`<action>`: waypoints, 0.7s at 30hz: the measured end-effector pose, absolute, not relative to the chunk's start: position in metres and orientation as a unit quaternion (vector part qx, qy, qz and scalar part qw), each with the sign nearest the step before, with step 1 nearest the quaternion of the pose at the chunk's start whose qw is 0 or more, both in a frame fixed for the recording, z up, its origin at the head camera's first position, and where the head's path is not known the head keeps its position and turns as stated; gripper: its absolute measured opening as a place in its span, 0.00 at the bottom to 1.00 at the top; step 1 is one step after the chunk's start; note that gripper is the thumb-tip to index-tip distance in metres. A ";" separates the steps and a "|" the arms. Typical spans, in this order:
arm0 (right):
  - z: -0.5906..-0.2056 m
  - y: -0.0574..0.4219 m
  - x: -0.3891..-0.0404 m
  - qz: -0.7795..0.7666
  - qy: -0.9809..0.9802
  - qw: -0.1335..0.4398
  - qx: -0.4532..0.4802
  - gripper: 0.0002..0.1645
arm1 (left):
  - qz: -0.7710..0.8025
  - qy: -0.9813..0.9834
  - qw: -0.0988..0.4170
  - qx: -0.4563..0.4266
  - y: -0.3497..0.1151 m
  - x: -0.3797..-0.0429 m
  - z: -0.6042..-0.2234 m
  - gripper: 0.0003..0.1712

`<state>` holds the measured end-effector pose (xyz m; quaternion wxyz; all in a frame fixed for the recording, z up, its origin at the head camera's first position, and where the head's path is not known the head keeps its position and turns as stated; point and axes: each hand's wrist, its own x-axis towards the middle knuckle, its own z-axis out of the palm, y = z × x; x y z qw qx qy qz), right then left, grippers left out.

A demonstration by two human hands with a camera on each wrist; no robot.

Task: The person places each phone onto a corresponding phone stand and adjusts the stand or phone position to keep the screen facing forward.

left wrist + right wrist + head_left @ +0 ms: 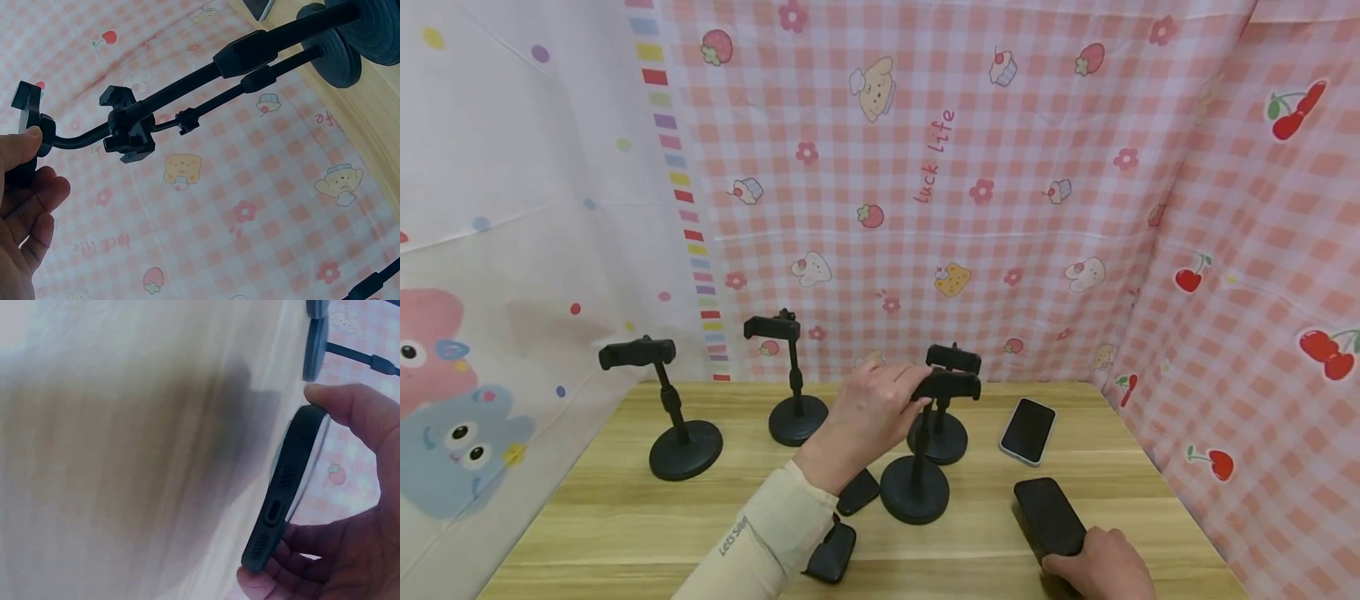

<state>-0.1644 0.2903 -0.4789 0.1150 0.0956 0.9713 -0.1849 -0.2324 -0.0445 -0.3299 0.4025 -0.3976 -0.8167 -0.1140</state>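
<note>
My left hand [872,408] pinches the clamp [953,385] at the top of a black phone stand, whose round base [914,492] sits on the table. In the left wrist view the thumb presses the back of that clamp [26,115], and the other fingers are bent below it. The clamp holds no phone. At the front right, my right hand [1108,567] grips a dark smartphone [1051,515] near its close end. From the right wrist, the phone's bottom edge [275,506] with its charging port shows between thumb and fingers, close over the wood.
Another stand [943,442] is right behind the gripped one; two more, one far left [685,450] and one back centre [797,419], also have vacant clamps. A light-edged phone [1028,430] lies back right. Two dark phones, one [857,493] behind the other [833,554], lie partly under my left forearm.
</note>
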 end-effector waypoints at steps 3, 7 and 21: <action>-0.472 0.286 -0.164 -0.199 0.970 0.083 0.112 0.45 | -0.122 -0.817 0.400 -0.397 -0.045 -0.232 -0.330 0.20; -0.462 0.280 -0.165 -0.208 0.970 0.045 0.118 0.47 | -0.135 -0.813 0.403 -0.398 -0.045 -0.232 -0.331 0.21; -0.429 0.254 -0.163 -0.255 0.960 -0.044 0.106 0.40 | -0.169 -0.811 0.396 -0.397 -0.047 -0.232 -0.335 0.23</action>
